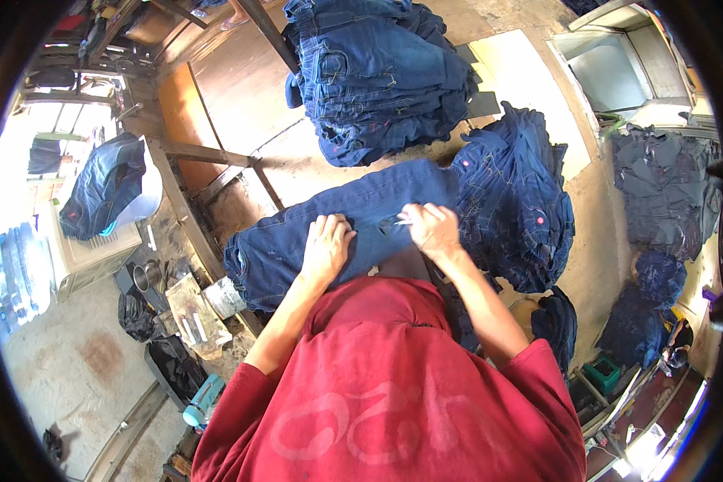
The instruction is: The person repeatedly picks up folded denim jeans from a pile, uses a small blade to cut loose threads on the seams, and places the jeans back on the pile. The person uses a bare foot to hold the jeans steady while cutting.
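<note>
Across my lap lies a pair of blue jeans [289, 233], its leg stretched out to the left. My left hand [328, 245] rests on the denim with nothing in it, fingers extended and slightly bent. In my right hand [432, 231], the fingers are closed on a small, pale, thin tool [403, 222]; its exact kind is too small to make out. The tool's tip is over the denim, beside a small dark worn patch [386, 226] between my two hands.
A tall stack of folded jeans [377, 80] stands ahead. More crumpled jeans [514, 193] are heaped at my right. Wooden beams [193, 217] and a metal mug [146, 277] are on the left. Dark garments [667, 189] lie at far right, above a green crate [601, 374].
</note>
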A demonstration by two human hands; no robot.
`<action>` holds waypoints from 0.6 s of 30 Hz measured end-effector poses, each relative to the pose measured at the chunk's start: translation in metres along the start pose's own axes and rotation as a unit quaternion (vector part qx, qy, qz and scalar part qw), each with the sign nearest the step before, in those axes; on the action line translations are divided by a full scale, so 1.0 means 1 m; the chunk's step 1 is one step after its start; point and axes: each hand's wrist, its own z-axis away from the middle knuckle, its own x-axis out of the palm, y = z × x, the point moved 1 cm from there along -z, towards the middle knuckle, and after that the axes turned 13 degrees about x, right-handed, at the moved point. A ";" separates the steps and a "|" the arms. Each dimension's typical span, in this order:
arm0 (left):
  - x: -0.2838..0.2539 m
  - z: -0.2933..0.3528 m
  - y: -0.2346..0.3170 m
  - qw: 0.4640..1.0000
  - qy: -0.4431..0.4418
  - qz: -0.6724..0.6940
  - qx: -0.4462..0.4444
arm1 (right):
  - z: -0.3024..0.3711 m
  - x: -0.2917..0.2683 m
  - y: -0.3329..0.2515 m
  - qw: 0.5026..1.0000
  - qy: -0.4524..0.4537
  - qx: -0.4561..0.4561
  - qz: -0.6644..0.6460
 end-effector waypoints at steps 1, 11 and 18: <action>-0.002 0.001 -0.002 1.000 0.004 0.002 -0.002 | -0.002 -0.006 0.006 1.000 -0.004 0.003 -0.005; -0.032 -0.011 0.041 0.997 0.049 -0.039 -0.035 | 0.000 -0.006 -0.027 0.870 -0.228 0.286 -0.329; -0.033 -0.017 0.042 0.995 0.046 -0.055 -0.065 | 0.005 0.011 -0.006 0.692 -0.294 0.479 -0.453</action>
